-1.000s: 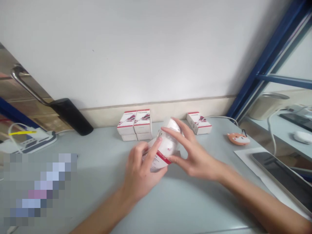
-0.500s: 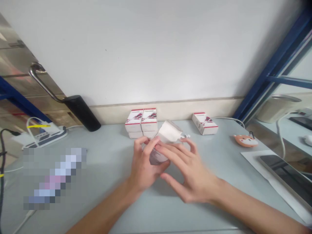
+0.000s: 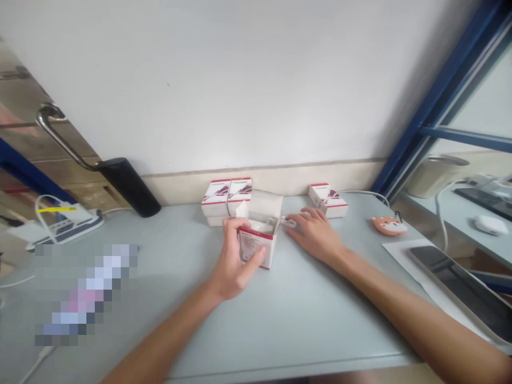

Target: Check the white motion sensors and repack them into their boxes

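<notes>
Here, the left hand (image 3: 234,272) grips one open box (image 3: 254,248).

1. One left hand (image 3: 234,266) and one right hand (image 3: 316,234).
2. One open white-and-red box (image 3: 258,250).
3. At least three closed boxes (image 3: 226,197) stacked far, two on top.
4. One closed box (image 3: 326,200) to the right.
5. One orange animal-shaped trinket (image 3: 389,225).
6. One tablet (image 3: 460,288) near right.

Tablet (image 3: 460,290) on paper (image 3: 396,253) (fox charm (image 3: 389,225) nearby)
</notes>
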`<state>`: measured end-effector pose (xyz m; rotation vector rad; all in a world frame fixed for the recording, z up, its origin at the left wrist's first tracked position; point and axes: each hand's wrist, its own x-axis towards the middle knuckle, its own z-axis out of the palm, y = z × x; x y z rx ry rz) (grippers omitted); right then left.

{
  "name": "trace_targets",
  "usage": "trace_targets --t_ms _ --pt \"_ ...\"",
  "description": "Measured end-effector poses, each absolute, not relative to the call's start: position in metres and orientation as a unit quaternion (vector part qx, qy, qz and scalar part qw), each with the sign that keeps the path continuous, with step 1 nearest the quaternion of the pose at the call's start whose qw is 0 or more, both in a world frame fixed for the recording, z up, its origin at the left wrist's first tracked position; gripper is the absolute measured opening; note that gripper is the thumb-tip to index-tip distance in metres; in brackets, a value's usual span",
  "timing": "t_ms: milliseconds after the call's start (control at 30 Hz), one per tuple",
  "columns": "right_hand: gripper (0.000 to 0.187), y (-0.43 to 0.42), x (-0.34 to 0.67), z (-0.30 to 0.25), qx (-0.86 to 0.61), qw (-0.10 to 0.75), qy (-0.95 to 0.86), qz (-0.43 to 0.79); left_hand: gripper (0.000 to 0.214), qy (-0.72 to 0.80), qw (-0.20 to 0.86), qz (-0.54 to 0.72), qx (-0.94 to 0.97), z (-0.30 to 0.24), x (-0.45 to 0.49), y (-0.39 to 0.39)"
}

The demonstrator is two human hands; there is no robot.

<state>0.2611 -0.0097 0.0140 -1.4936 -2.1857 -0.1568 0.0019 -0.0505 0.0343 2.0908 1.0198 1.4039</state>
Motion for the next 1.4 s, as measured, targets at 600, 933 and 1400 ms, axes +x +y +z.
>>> trace_targets --t_ms 600,933,1400 --pt "0.014 -0.08 0.232 0.107 -0.358 0.409 -0.84 -0.005 0.021 0.323 0.085 0.445 0.831 0.037 0.01 -0.066" --pt "0.034 -0.064 0.25 0.095 -0.348 0.413 -0.841 -0.037 0.045 0.35 -0.115 0.386 0.845 0.048 0.008 -0.061" --pt "0.033 -0.025 0.283 0.065 -0.519 0.401 -0.755 0.006 0.052 0.337 -0.037 0.407 0.849 0.047 0.013 -0.069"
